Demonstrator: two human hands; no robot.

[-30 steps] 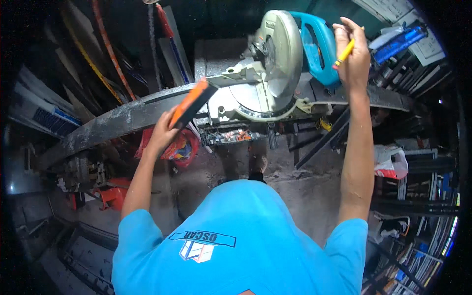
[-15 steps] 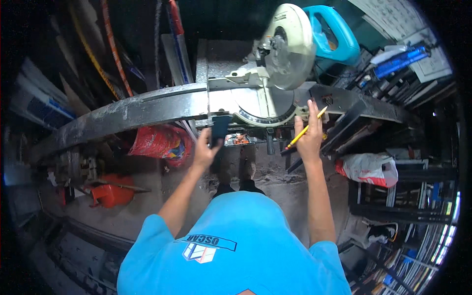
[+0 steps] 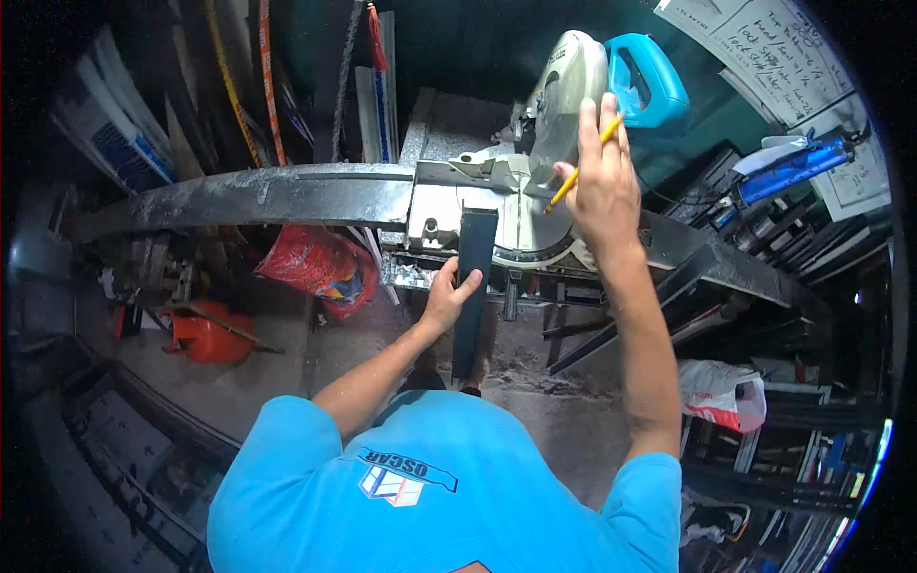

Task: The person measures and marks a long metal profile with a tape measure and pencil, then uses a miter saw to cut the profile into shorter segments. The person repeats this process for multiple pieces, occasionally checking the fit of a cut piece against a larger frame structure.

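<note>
My left hand (image 3: 447,298) is closed around a long dark rectangular metal bar (image 3: 478,248). The bar's far end lies over the front of the miter saw's base, left of the turntable (image 3: 549,229). Its near end hangs close to my body. A yellow pencil (image 3: 559,194) is tucked between the fingers of my right hand (image 3: 607,191), which is raised with its fingers stretched out. That hand is in front of the round pale blade guard (image 3: 564,81), just short of the saw's teal handle (image 3: 676,95). The guard and handle are up.
A long grey bench beam (image 3: 315,196) runs left from the saw. Below it are a red bag (image 3: 310,267) and an orange-red container (image 3: 210,332). Dark bars (image 3: 611,344) lean at the right, near a white-and-red bag (image 3: 721,396). Long stock (image 3: 272,86) stands behind.
My left hand has moved right and brought the dark bar up against the saw's base. My right hand, still with the pencil, has risen from the base's front toward the teal handle.
</note>
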